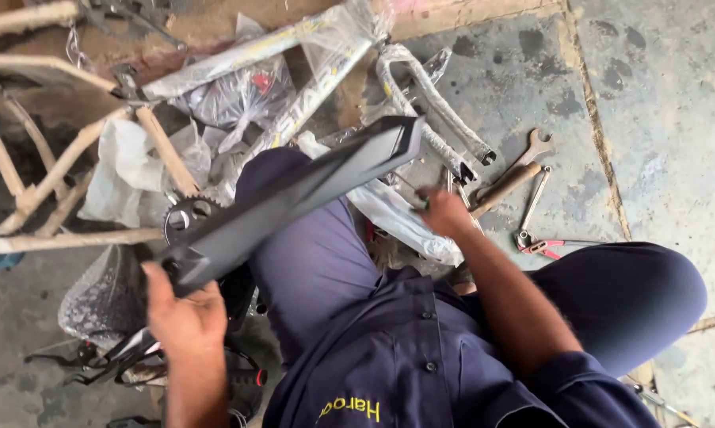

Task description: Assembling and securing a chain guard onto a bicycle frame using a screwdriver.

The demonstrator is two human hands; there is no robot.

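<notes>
While left fingers (184, 313) grip one black chain guard (294, 198), right fingers (444, 212) pinch a screwdriver (411, 190).

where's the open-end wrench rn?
In the head view, the open-end wrench lies on the concrete floor at upper right, beside a wooden-handled tool, just beyond the right hand and above the red-handled pliers.

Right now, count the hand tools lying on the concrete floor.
3: an open-ended spanner, a wooden-handled tool beside it, and red-handled pliers nearer the knee. More may be hidden.
</notes>
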